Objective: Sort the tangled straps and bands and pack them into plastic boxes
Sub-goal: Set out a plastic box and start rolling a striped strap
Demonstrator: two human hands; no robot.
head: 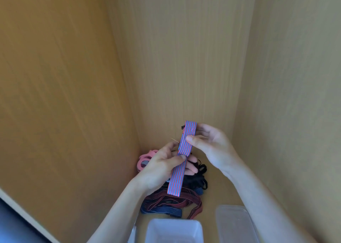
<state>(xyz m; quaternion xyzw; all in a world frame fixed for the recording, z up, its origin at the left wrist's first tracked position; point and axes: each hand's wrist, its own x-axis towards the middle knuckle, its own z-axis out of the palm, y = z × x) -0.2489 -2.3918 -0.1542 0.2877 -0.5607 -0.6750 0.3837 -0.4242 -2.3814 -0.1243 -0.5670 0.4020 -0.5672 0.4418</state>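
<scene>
Open plastic box (175,229) at 6 o'clock, lid (236,224) at its 3 o'clock, ready to receive; beyond, over the tangled pile (175,200), left grip (162,169) and right grip (208,146) each pinch the blue-red striped band (181,159), lifted upright clear of the tangle, probably to straighten it for packing.

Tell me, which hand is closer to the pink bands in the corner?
Left. The left hand is right beside the pink bands, hiding part of them; the right hand is farther right, beyond the striped band both hold.
</scene>
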